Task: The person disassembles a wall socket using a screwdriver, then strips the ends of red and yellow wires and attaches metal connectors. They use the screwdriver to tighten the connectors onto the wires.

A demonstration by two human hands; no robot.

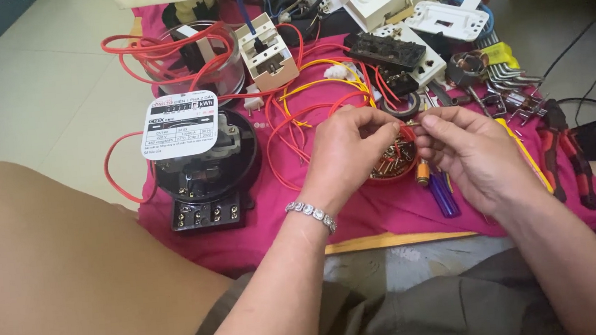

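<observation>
Pinching a small red-sleeved wire terminal (407, 128) between both fingertips, the left hand (347, 152) and right hand (465, 149) met closed directly above the dish of brass fittings (392, 163).

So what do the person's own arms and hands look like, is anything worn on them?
Both forearms are bare, with no sleeves or gloves in view. The left hand has a silvery link bracelet around its wrist, made of small shiny square segments. The right hand shows no bracelet or watch. No rings can be made out on the fingers at this size.
</observation>
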